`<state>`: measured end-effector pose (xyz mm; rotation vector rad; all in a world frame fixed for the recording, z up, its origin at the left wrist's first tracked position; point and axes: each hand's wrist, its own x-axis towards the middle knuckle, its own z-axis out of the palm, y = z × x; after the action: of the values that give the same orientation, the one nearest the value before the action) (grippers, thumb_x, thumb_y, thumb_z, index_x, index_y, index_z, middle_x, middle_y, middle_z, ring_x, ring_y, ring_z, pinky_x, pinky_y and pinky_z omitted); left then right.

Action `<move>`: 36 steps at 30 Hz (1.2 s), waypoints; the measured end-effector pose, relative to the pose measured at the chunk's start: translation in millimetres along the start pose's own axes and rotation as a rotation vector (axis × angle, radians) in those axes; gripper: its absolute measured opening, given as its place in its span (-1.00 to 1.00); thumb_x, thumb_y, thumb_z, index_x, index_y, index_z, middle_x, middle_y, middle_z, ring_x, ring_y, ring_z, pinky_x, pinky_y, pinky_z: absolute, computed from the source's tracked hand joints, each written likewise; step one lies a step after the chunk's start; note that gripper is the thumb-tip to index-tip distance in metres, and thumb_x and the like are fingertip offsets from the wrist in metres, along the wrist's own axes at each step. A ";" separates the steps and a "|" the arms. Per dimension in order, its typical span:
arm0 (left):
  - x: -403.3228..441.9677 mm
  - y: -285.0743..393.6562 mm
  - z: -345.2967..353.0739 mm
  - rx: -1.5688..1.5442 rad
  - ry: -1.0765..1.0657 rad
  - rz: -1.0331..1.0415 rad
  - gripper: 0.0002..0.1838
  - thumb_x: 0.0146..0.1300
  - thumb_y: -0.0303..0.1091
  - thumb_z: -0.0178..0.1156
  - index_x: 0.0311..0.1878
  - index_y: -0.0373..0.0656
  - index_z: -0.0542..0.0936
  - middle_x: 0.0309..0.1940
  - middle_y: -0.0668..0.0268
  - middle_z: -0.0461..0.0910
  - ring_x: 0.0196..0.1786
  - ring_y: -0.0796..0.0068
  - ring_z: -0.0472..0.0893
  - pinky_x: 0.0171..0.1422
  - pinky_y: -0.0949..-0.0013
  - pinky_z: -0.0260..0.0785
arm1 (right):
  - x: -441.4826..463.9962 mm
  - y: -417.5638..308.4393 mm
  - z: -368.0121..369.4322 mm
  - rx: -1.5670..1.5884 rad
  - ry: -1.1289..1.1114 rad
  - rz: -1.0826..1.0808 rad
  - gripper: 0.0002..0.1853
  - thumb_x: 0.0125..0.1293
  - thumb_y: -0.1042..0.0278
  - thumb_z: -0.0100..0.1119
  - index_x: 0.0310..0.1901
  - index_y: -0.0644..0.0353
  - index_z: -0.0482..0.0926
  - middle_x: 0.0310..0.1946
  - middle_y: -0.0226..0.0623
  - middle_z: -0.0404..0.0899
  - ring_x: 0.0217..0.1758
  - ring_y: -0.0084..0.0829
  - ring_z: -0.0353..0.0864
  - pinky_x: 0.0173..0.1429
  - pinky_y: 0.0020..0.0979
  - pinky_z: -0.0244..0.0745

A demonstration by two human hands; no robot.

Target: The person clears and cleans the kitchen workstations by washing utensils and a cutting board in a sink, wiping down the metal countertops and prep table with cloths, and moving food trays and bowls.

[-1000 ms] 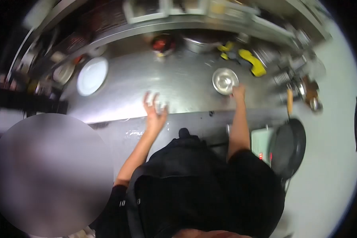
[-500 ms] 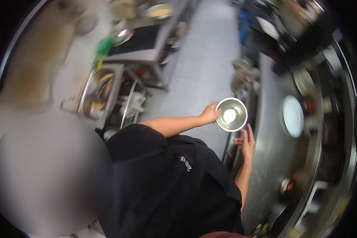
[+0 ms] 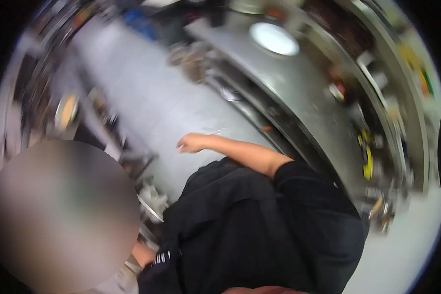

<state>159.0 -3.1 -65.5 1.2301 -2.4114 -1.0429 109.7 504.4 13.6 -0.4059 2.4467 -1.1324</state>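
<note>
My right hand point(image 3: 192, 143) reaches across in front of my body, over the floor. It holds nothing that I can see, and its fingers hang loosely bent, a little apart and slightly blurred. Of my left arm only a short piece point(image 3: 143, 254) shows at the lower left, beside the black shirt point(image 3: 240, 220). A large grey blurred disc covers the area beyond it, so my left hand is hidden. The metal bowl held earlier is not visible.
A steel counter point(image 3: 299, 93) runs along the right, with a white plate point(image 3: 274, 39) and a yellow-and-black object point(image 3: 365, 154) on it. Shelves point(image 3: 252, 105) lie under it. A pan with yellowish contents point(image 3: 66, 112) stands on the left. Pale floor point(image 3: 132, 78) stretches between.
My view and body have turned left, so the counter now slants across the picture. My left hand and the metal bowl have gone out of sight; my right arm has swung across to the left.
</note>
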 end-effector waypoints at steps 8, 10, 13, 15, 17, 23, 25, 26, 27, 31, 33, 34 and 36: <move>45.2 59.0 107.8 0.557 0.171 0.388 -0.66 0.15 -0.40 0.11 -0.02 -0.36 0.40 -0.11 0.00 0.43 -0.11 0.14 0.47 -0.07 0.15 0.37 | -130.0 55.3 -29.8 0.640 0.653 0.448 -0.64 0.19 0.48 -0.03 0.05 0.20 0.52 -0.41 -0.07 0.61 -0.53 -0.33 0.66 -0.43 -0.30 0.53; 20.1 110.0 167.4 0.407 0.183 0.631 -0.61 0.13 -0.42 0.13 0.02 -0.36 0.39 -0.07 -0.01 0.41 -0.06 0.12 0.46 -0.02 0.14 0.36 | -183.1 55.9 -37.5 0.807 0.869 0.512 -0.77 0.23 0.47 0.01 -0.10 0.21 0.59 -0.61 -0.19 0.56 -0.64 -0.39 0.60 -0.59 -0.37 0.45; -75.4 197.4 272.9 -0.028 -0.040 1.120 -0.55 0.11 -0.44 0.16 0.09 -0.36 0.36 -0.01 -0.02 0.38 0.01 0.09 0.44 0.05 0.12 0.34 | -272.6 90.5 -43.6 0.426 1.203 0.735 -0.72 0.26 0.14 0.17 -0.34 0.22 0.59 -0.76 -0.38 0.42 -0.75 -0.53 0.38 -0.65 -0.47 0.32; -211.9 269.8 318.3 -0.299 -0.393 1.199 -0.50 0.13 -0.50 0.15 0.16 -0.37 0.30 0.03 -0.04 0.34 0.03 0.07 0.42 0.11 0.14 0.33 | -351.9 137.6 -42.3 0.330 1.492 0.840 -0.67 0.26 0.09 0.19 -0.50 0.18 0.55 -0.78 -0.43 0.38 -0.75 -0.57 0.33 -0.64 -0.48 0.26; -352.3 328.7 314.0 -0.342 -0.645 1.280 -0.49 0.19 -0.49 0.13 0.20 -0.34 0.26 0.05 -0.03 0.32 0.02 0.13 0.41 0.06 0.21 0.34 | -441.1 172.4 -44.2 0.556 1.760 0.870 -0.65 0.28 0.11 0.16 -0.56 0.15 0.51 -0.76 -0.45 0.37 -0.70 -0.59 0.35 -0.60 -0.48 0.26; -684.9 336.2 281.5 -0.618 -1.189 1.602 -0.48 0.13 -0.59 0.14 0.18 -0.32 0.27 0.11 -0.01 0.28 0.08 0.11 0.37 0.03 0.24 0.34 | -722.7 297.2 -30.2 -0.032 2.058 1.389 -0.79 0.22 0.39 0.02 -0.21 0.21 0.64 -0.31 -0.01 0.62 -0.16 -0.03 0.61 -0.04 -0.21 0.48; -759.8 314.6 257.0 -0.621 -1.365 1.778 -0.51 0.10 -0.62 0.15 0.14 -0.33 0.31 0.10 0.00 0.31 0.12 0.07 0.35 0.07 0.23 0.33 | -802.8 327.0 -23.3 -0.259 2.079 1.520 -0.67 0.17 0.49 -0.02 -0.02 0.17 0.56 -0.07 0.00 0.54 0.01 -0.04 0.53 0.10 -0.21 0.43; -787.2 307.0 244.8 -0.640 -1.426 1.870 -0.54 0.09 -0.63 0.15 0.11 -0.33 0.33 0.08 0.00 0.33 0.14 0.05 0.34 0.09 0.22 0.33 | -839.7 353.5 -16.0 -0.401 2.105 1.564 -0.58 0.15 0.53 -0.03 0.08 0.14 0.50 0.06 0.00 0.48 0.10 -0.05 0.49 0.17 -0.21 0.38; -809.3 302.7 235.8 -0.624 -1.425 1.990 -0.57 0.09 -0.63 0.14 0.08 -0.33 0.36 0.06 -0.01 0.35 0.14 0.04 0.35 0.10 0.20 0.32 | -880.9 379.1 -6.3 -0.695 2.071 1.589 -0.58 0.21 0.47 -0.08 0.14 0.12 0.44 0.07 0.01 0.46 0.09 -0.04 0.49 0.22 -0.17 0.33; -863.8 294.0 220.1 -0.525 -1.681 2.036 -0.74 0.12 -0.65 0.10 -0.08 -0.31 0.47 -0.14 0.07 0.49 -0.04 0.11 0.49 0.07 0.21 0.34 | -939.9 377.2 7.8 -0.695 1.897 1.862 -0.66 0.30 0.35 -0.15 0.07 0.09 0.49 0.01 0.01 0.50 0.05 -0.06 0.51 0.22 -0.07 0.29; -879.3 294.1 223.8 -0.488 -1.752 2.027 -0.76 0.11 -0.67 0.09 -0.12 -0.30 0.50 -0.21 0.10 0.52 -0.15 0.17 0.54 -0.01 0.26 0.40 | -944.5 346.9 -6.7 -0.342 1.708 2.025 -0.71 0.31 0.31 -0.14 -0.06 0.10 0.56 -0.10 -0.01 0.55 -0.01 -0.09 0.54 0.14 -0.03 0.31; -885.6 293.9 225.0 -0.311 -1.885 1.902 -0.79 0.13 -0.67 0.08 -0.14 -0.30 0.51 -0.25 0.12 0.54 -0.22 0.23 0.57 -0.08 0.29 0.43 | -944.3 340.4 -9.0 -0.095 1.557 2.088 -0.73 0.32 0.28 -0.13 -0.15 0.11 0.60 -0.19 -0.02 0.59 -0.06 -0.11 0.57 0.07 -0.01 0.34; -906.1 291.0 226.6 -0.134 -2.005 1.765 -0.81 0.15 -0.66 0.07 -0.16 -0.30 0.52 -0.29 0.14 0.55 -0.30 0.28 0.60 -0.15 0.32 0.45 | -938.9 340.5 -7.3 -0.144 1.781 2.087 -0.70 0.32 0.20 -0.08 -0.33 0.19 0.61 -0.36 -0.07 0.61 -0.19 -0.08 0.58 -0.10 -0.07 0.36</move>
<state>427.6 928.4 65.7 -2.8082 -2.1362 -1.4182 895.4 1120.3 -17.0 3.2162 1.5930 0.0971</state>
